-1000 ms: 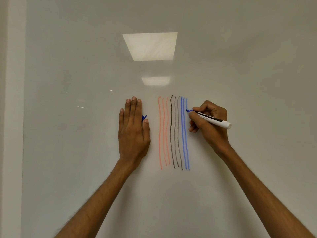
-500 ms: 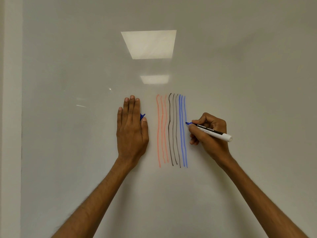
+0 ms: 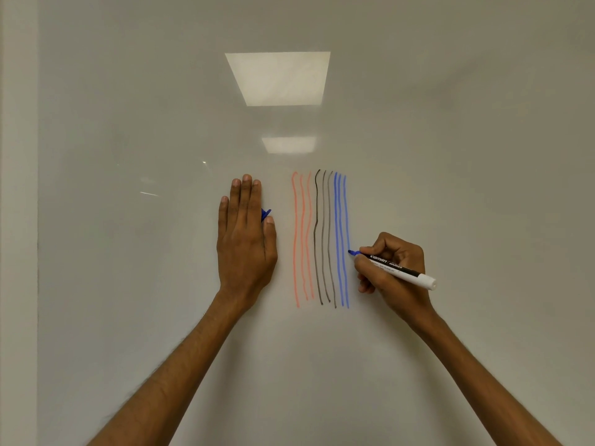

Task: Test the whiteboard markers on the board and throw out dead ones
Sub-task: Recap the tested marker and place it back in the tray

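On the whiteboard (image 3: pixel 450 156), my right hand (image 3: pixel 397 284) grips a white-and-black marker (image 3: pixel 401 271). Its blue tip (image 3: pixel 352 252) touches the board at the lower end of a fresh blue stroke. That stroke is the rightmost of three blue lines (image 3: pixel 340 239). Left of them run three black lines (image 3: pixel 323 239) and three faint orange lines (image 3: pixel 302 239), all vertical. My left hand (image 3: pixel 246 246) lies flat on the board left of the lines, fingers straight and pointing up. A blue cap (image 3: pixel 266 214) peeks out between its index finger and thumb.
A pale strip of wall or frame (image 3: pixel 17 220) borders the board on the left. Two ceiling lights are reflected in the board (image 3: pixel 278 78) above the lines. No tray, bin or other markers are in view.
My right hand has drawn the marker downward, lengthening the third blue line from near the top to about halfway down. My left hand has stayed flat on the board.
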